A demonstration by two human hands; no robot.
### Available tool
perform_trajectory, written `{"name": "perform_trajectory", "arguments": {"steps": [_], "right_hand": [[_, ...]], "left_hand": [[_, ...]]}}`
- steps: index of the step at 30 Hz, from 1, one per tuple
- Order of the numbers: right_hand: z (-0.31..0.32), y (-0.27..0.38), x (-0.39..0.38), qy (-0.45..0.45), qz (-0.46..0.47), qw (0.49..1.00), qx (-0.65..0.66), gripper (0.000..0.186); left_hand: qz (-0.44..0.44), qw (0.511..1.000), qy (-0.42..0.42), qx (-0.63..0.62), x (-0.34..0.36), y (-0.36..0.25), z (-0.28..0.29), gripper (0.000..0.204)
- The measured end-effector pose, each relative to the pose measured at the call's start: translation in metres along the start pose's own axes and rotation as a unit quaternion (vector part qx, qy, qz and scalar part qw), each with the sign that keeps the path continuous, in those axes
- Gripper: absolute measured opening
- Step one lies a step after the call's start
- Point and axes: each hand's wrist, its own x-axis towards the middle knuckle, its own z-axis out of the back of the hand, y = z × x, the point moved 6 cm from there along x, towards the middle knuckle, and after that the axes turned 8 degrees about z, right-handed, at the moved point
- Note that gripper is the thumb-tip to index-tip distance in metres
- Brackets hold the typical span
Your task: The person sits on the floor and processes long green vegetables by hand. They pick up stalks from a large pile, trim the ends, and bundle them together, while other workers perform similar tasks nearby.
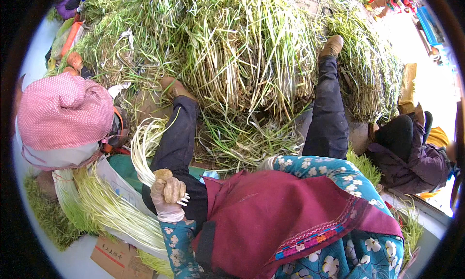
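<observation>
Many slender, creamy-white stalks point(141, 159) curve closely together.

The stalk heap point(252, 51) reaches away from the person, its middle between the left leg point(179, 128) and the right leg point(325, 109). On the heap's near side, between those legs, are loose stalks point(247, 145). Nearer than the heap and toward its left, a small bunch point(142, 150) is in the left hand point(167, 191). Left-near of the heap are a co-worker point(65, 111), a laid-out bundle point(123, 216) and (farthest from it) a carton point(116, 259). Right of the heap is another stalk pile point(368, 70); right and nearer, a second co-worker point(407, 165).
</observation>
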Motion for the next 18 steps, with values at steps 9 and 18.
{"name": "perform_trajectory", "arguments": {"steps": [9,18], "right_hand": [[0.256,-0.099,-0.169,-0.562,-0.375,0.727,0.124,0.033],[0.23,-0.129,-0.159,-0.686,-0.268,0.641,0.213,0.027]], "left_hand": [[0.007,1.0,0.016,-0.01,0.0,0.005,0.012,0.034],[0.012,1.0,-0.009,0.002,0.0,0.005,0.01,0.032]]}}
